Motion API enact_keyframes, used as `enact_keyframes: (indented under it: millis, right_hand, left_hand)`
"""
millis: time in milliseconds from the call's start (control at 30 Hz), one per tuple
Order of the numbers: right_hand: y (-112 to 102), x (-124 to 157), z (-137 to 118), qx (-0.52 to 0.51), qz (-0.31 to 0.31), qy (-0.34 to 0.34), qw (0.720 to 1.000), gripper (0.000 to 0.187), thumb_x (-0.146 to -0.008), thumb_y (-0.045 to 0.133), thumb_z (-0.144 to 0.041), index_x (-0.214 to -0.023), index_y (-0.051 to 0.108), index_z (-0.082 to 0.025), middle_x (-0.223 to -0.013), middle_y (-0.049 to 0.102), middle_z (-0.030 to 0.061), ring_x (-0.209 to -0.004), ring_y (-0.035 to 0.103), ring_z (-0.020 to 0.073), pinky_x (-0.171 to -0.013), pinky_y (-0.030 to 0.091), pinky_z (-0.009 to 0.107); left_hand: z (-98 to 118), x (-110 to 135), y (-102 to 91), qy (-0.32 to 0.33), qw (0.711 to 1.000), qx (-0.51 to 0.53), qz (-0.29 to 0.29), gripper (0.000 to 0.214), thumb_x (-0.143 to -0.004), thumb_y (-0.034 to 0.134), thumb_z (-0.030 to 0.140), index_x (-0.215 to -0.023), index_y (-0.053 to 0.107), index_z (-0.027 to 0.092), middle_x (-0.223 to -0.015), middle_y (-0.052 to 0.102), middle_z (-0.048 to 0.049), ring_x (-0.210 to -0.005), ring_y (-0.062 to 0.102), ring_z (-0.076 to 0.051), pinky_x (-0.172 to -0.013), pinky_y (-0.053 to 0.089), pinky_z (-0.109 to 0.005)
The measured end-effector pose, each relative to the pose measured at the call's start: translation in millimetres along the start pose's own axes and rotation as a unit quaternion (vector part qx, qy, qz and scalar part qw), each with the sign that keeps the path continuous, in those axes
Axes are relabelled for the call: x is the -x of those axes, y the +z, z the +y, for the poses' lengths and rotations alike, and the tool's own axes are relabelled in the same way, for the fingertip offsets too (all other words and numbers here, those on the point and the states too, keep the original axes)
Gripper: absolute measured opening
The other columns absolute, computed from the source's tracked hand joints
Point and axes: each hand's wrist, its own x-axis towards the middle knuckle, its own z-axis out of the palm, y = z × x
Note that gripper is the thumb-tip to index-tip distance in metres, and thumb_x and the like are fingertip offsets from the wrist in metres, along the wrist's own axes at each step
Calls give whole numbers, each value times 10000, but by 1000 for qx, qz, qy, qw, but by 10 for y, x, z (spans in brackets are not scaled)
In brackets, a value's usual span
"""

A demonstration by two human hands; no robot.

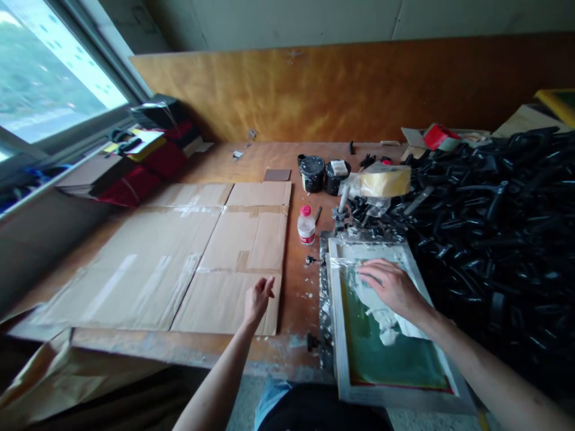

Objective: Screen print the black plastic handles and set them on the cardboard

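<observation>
My right hand (390, 286) is over a framed printing screen (336, 335), fingers stretched together and pressed on a crumpled white cloth or tissue (387, 329). Part of that white material is hidden beneath the palm. The mesh (395, 365) is green, with white smears in its upper part. My left hand (259, 294) hovers by the right edge of the flattened cardboard (238, 299), its fingers loosely curled and nothing visible in them. Beyond the screen's left edge stands a clear bottle (306, 227) with a red cap.
A large heap of black plastic parts (485, 239) borders the screen on the right. Two black tubs (312, 173) stand behind the bottle, and a roll of yellowish tape (385, 181) rests near the clamp (340, 209). Boxes and folders (139, 155) line the window side.
</observation>
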Motion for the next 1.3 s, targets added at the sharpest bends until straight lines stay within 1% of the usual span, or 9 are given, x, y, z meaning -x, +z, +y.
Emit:
enact_keyframes:
  millis: [167,333,500,600,700,800,900,1067,1300]
  right_hand:
    - [628,-684,-766,-41,0,14,999,168,-889,567,-178,-911,721,-242,-919,727,35,-906,660,176,-848,528,305]
    - [580,-1720,-1132,-15,59,40,997,171,-908,544,-215,-953,709,-229,-968,732,41,-937,656,176,-867,508,302]
    - [363,-3155,-781,13,132,136,982,256,-887,543,-244,-1113,652,-193,-1104,698,70,-1006,643,196,-888,491,309]
    - [479,-3914,-345,95,94,181,974,424,-801,640,-253,-1213,593,-160,-1219,627,118,-1117,589,227,-963,446,328]
    - [708,-4413,91,167,23,198,965,678,-722,729,-327,-1337,491,-169,-1354,503,158,-1245,494,285,-1029,392,376]
    - [931,-4712,479,206,-36,220,953,925,-674,773,-416,-1457,326,-215,-1521,265,201,-1346,367,375,-1074,325,461]
    - [1094,-4915,799,221,-73,243,942,1027,-652,773,-506,-1494,230,-279,-1578,110,200,-1364,311,434,-1075,292,525]
    - [1217,-5047,1089,229,-104,248,936,1015,-649,740,-578,-1492,235,-324,-1575,160,172,-1362,302,449,-1059,292,553]
    - [1240,-4978,1108,206,-94,237,945,1035,-627,743,-561,-1496,230,-336,-1576,163,142,-1381,257,449,-1063,290,551]
  left_hand:
    - [-422,-480,-236,44,997,51,-47,360,-933,332,422,-756,573,221,-694,727,-13,-703,700,-179,-680,499,-277]
    - [-564,-1077,-369,91,988,107,-71,222,-902,429,382,-1010,592,276,-960,742,-7,-821,708,-164,-747,544,-285]
    - [-347,-1659,-176,161,980,84,-77,246,-918,414,285,-1066,609,257,-1046,718,-40,-891,695,-158,-816,562,-306]
    - [-154,-1914,-38,249,967,10,-50,319,-916,426,272,-1180,604,253,-1198,672,-75,-1102,634,-198,-991,498,-382]
    - [-52,-2066,63,344,935,-73,-49,441,-904,483,389,-1331,538,292,-1460,479,-73,-1377,398,-269,-1165,281,-519]
    - [-67,-2133,152,385,912,-111,-89,521,-858,538,511,-1358,511,367,-1563,306,-44,-1450,231,-336,-1166,126,-649]
    - [-124,-2166,229,379,912,-114,-108,517,-828,571,522,-1327,542,386,-1581,243,-40,-1454,207,-349,-1162,99,-666]
    - [-215,-2217,244,390,906,-150,-72,554,-797,609,327,-1343,530,372,-1578,251,-52,-1430,273,-356,-1139,199,-663]
    - [-282,-2231,172,450,869,-206,17,616,-761,583,169,-1352,518,330,-1574,281,-76,-1414,321,-324,-1153,197,-598]
